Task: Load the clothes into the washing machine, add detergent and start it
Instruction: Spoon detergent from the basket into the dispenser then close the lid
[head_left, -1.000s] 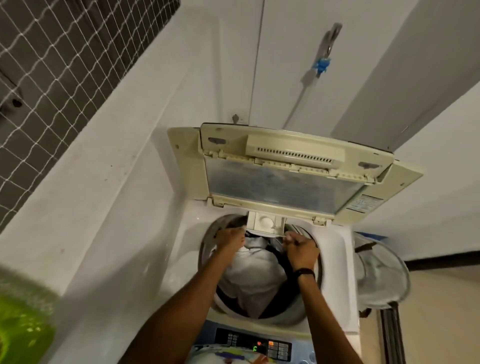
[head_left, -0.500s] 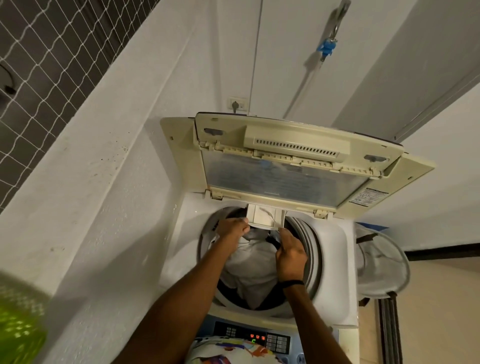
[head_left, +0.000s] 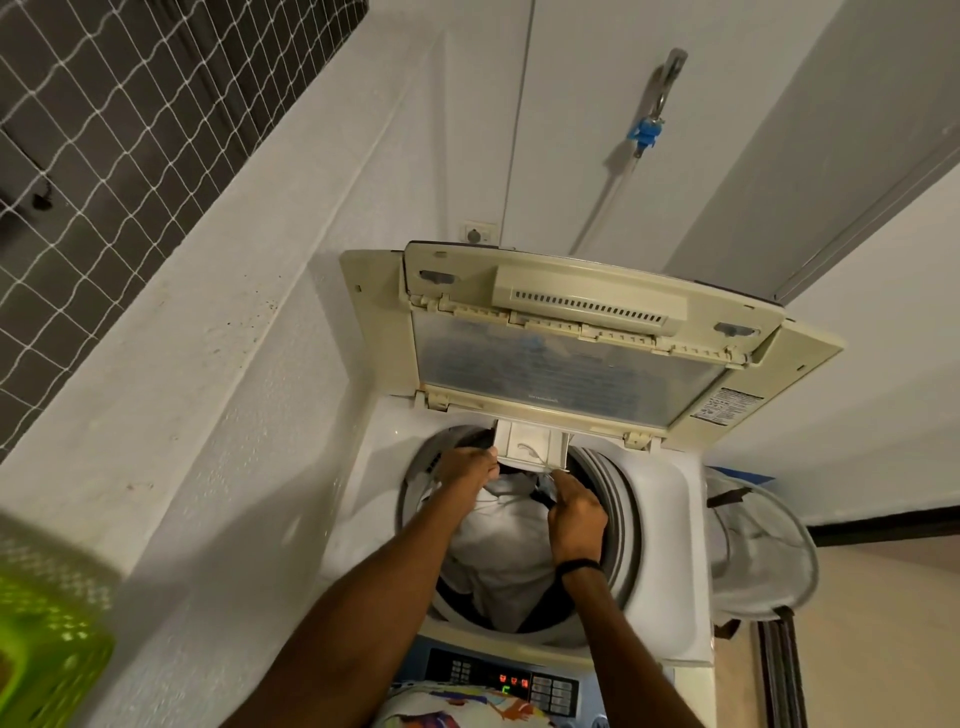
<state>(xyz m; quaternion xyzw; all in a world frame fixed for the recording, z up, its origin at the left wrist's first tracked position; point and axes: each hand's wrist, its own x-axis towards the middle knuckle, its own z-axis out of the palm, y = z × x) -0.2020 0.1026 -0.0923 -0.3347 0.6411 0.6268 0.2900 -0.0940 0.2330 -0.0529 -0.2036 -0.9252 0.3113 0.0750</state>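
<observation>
Washer (head_left: 670, 525) with lid (head_left: 571, 364) raised, white and dark clothes (head_left: 504, 545) packed in drum, left hand (head_left: 467, 467) and right hand (head_left: 576, 514) curled on drawer (head_left: 530, 449) at rear rim, panel (head_left: 514, 683) lit with a green 5 and red digits, lid sticker (head_left: 724, 408) unreadable.
</observation>
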